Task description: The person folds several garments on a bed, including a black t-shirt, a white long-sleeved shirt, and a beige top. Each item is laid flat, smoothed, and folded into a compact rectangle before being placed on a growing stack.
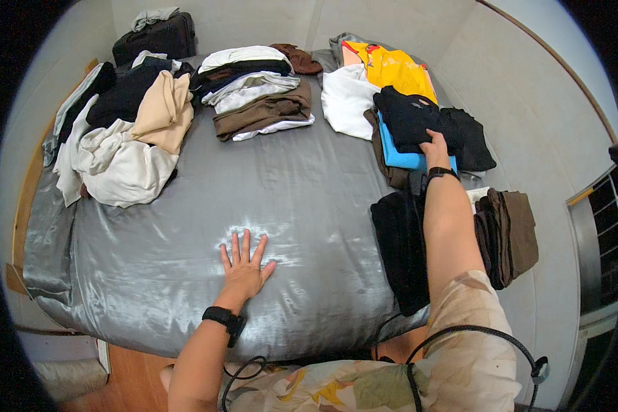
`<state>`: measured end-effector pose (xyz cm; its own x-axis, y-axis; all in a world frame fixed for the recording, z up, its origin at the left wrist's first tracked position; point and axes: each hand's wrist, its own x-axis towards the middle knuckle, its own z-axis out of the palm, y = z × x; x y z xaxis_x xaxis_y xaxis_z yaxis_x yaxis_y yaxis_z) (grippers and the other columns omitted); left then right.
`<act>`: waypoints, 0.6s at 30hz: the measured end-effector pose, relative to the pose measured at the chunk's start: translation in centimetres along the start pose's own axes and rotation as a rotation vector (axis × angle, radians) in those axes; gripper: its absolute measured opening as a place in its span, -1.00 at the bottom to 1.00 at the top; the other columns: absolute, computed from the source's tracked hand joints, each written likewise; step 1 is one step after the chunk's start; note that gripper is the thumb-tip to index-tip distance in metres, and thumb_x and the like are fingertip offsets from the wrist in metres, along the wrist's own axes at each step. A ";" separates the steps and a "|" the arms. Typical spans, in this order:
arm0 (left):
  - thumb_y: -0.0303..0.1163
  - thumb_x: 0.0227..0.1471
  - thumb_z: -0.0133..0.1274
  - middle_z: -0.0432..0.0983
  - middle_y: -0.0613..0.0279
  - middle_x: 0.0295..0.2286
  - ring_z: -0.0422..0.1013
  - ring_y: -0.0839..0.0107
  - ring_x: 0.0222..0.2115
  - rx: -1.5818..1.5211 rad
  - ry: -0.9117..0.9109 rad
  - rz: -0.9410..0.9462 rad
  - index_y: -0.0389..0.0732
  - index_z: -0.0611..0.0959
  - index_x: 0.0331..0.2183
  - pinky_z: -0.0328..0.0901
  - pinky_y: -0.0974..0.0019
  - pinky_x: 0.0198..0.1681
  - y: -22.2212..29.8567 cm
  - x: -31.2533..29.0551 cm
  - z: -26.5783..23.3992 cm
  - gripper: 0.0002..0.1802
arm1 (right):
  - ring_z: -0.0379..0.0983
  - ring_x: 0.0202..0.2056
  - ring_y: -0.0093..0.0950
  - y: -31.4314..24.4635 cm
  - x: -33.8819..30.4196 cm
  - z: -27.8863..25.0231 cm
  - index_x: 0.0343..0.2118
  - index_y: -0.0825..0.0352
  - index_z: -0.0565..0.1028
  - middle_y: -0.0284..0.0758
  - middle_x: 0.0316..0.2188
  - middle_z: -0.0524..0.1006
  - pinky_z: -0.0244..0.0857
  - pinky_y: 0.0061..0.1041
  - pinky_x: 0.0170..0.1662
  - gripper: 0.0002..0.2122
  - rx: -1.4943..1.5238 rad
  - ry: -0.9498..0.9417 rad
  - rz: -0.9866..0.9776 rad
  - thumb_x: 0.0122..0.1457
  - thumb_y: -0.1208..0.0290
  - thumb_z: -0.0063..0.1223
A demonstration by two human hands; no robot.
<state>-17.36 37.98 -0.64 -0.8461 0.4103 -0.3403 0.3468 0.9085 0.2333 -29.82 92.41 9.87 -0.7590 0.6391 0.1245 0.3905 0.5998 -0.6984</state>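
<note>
My left hand lies flat on the grey satin bed sheet with its fingers spread, holding nothing. Stretched out to the far right, my right hand is at a folded black shirt, its thumb side on top of the cloth. Its other fingers are partly hidden in the dark fabric. Under the black shirt is a folded bright blue garment, with a brown one at its left side. Another folded black garment touches the shirt on the right.
Behind lie a white garment and a yellow one. Folded black and brown clothes flank my right forearm. A stack with brown pants stands far centre. Looser white clothes heap at left, near a black suitcase.
</note>
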 end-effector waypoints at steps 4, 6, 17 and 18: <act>0.23 0.15 -0.38 -0.43 0.16 0.29 -0.54 0.07 0.28 0.020 0.022 -0.002 0.21 -0.09 0.27 -0.58 -0.16 0.24 0.1 0.0 0.0 -0.25 | 0.37 -0.04 -0.21 0.2 -1.9 -0.1 0.04 0.43 0.38 -0.01 -0.07 0.44 0.19 -0.47 0.04 -0.49 0.059 0.143 -0.175 -0.09 0.57 0.06; 0.23 0.15 -0.38 -0.42 0.16 0.29 -0.53 0.07 0.28 0.009 0.014 0.000 0.20 -0.08 0.27 -0.57 -0.16 0.24 0.1 -0.1 0.0 -0.25 | 0.36 -0.01 -0.21 -0.9 -2.3 -0.9 0.03 0.43 0.38 -0.01 -0.06 0.44 0.17 -0.48 0.06 -0.50 0.139 0.107 -0.212 -0.08 0.56 0.06; 0.25 0.13 -0.35 -0.34 0.07 0.28 -0.46 0.02 0.29 -0.020 0.118 0.062 0.17 -0.03 0.27 -0.49 -0.23 0.23 -0.5 0.0 1.1 -0.24 | 0.33 0.03 -0.16 -1.1 1.6 -1.7 -0.01 0.43 0.41 0.01 -0.05 0.43 0.16 -0.38 0.10 -0.53 -0.110 0.284 -0.456 -0.09 0.52 -0.02; 0.25 0.13 -0.35 -0.34 0.07 0.28 -0.46 0.02 0.29 -0.037 0.142 0.052 0.18 -0.03 0.27 -0.49 -0.23 0.23 -0.5 0.0 1.2 -0.24 | 0.33 0.04 -0.23 -0.7 1.8 -2.3 0.01 0.46 0.39 -0.02 -0.03 0.43 0.13 -0.43 0.12 -0.51 -0.040 0.209 -0.563 -0.09 0.56 -0.04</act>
<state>-17.05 37.57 -1.87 -0.8772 0.4388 -0.1951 0.3784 0.8817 0.2818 -30.32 94.23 12.22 -0.7377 0.2970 0.6063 -0.0189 0.8886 -0.4583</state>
